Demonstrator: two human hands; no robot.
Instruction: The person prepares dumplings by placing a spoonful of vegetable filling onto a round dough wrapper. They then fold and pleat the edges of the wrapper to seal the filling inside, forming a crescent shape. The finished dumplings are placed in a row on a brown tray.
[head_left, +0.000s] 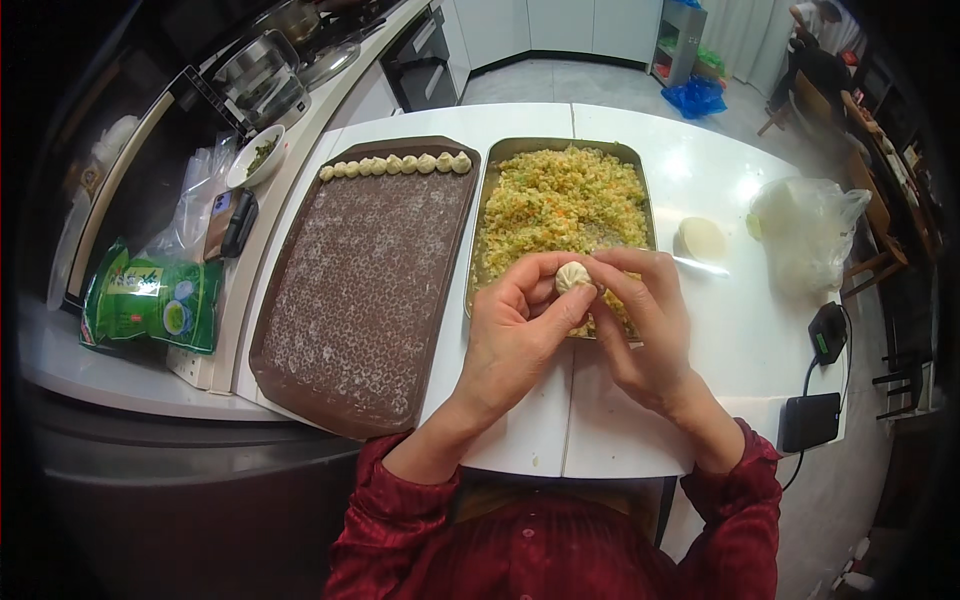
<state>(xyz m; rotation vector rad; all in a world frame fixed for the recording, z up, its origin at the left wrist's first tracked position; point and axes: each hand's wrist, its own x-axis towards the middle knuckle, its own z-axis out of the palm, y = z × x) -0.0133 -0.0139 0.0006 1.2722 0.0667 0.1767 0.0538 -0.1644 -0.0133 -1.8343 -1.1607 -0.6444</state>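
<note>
Between both hands is a small pleated dumpling (574, 278), its gathered top facing up. My left hand (517, 330) holds it with thumb and bent fingers. My right hand (645, 322) is at its right side, fingertips touching or very close to it; exact contact cannot be told. Beneath and beyond the hands lies a metal tray (651, 202) of chopped vegetable filling (562, 195). Left of it, a brown flour-dusted tray (360, 285) carries a row of similar pleated dumplings (409, 165) along its far edge. A round pale dough wrapper or stack (702, 238) lies on the white table to the right.
A clear plastic bag (806, 232) stands at the table's right, near a black device (811, 421) with cables. On the left counter are a green packet (154, 300), a phone (223, 217), a white bowl (256, 156) and a glass kettle (262, 82). A person (817, 45) is at the far right.
</note>
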